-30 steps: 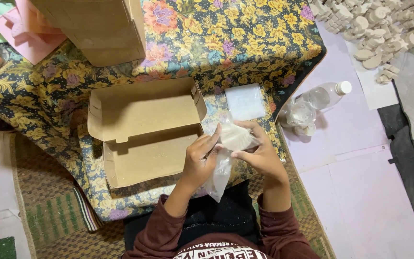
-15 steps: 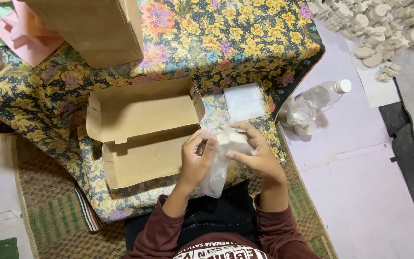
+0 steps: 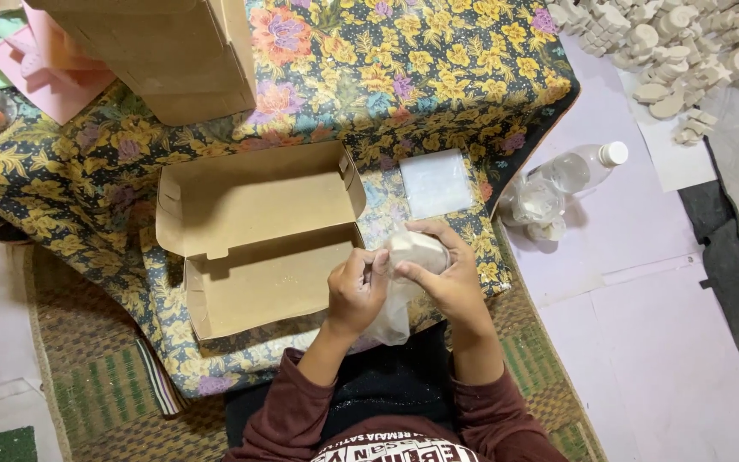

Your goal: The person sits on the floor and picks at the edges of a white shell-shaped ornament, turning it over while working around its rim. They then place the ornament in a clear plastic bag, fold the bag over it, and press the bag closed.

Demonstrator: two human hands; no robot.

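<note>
My right hand (image 3: 445,275) grips a small white object (image 3: 416,248) that sits inside a clear plastic bag (image 3: 389,318). My left hand (image 3: 355,292) pinches the bag's edge right beside it, and the loose end of the bag hangs down between my wrists. Both hands hover over the near right corner of a low table draped in a yellow floral cloth (image 3: 438,77). Just left of my hands lies an open brown cardboard box (image 3: 258,244) with its lid flipped back; its inside looks empty.
A small stack of clear bags (image 3: 435,181) lies on the cloth above my hands. A closed cardboard box (image 3: 173,51) and pink items (image 3: 49,73) stand at the far left. A plastic bottle (image 3: 579,167), a crumpled bag and a heap of white pieces (image 3: 677,43) lie on the floor to the right.
My hands have shifted slightly and kept working the bag around the white object, which now sits tighter in my right hand. The box and the rest have not moved.
</note>
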